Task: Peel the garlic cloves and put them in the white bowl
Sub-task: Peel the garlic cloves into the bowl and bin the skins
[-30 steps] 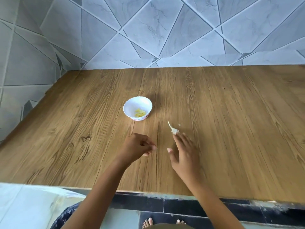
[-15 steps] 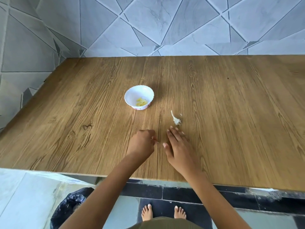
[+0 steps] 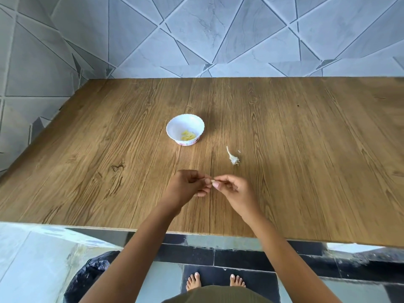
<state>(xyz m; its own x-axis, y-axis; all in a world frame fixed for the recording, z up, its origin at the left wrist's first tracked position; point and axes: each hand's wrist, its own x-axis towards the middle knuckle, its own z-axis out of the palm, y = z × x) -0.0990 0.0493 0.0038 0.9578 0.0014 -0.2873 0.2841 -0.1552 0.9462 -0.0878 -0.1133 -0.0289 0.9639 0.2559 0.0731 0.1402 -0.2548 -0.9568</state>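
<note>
— Where is the garlic clove (image 3: 211, 181)?

— Above the table (image 3: 306, 149), near its front edge, pinched between both hands. The left hand (image 3: 187, 186) holds it with curled fingers and thumb. The right hand (image 3: 236, 189) nips its other end between thumb and forefinger, with the rest of the fingers tucked in.

— Which way does it point?

— Only a pale tip shows between the fingertips. Its length seems to run across, from one hand to the other; I cannot tell which end is which.

— And the counts?

— One clove in the hands. One white bowl (image 3: 175, 127), upright, beyond the left hand. In the bowl is a small yellow heap of peeled cloves (image 3: 188, 135), too close together to count. One stalk scrap (image 3: 233, 158) lies flat beyond the right hand, thin end pointing away and leftward, toward the bowl, frayed end nearer the person. One tiny fleck (image 3: 239, 151) lies just beside it.

— What room is there?

— Bare wood lies between hands and bowl, and a wide stretch to the right. The far edge meets the tiled wall (image 3: 218, 36), the left edge slants away, and the near edge passes under the forearms. Below it, a black bin bag (image 3: 87, 274) stands to the left, and two bare feet (image 3: 194, 281) are on the floor
</note>
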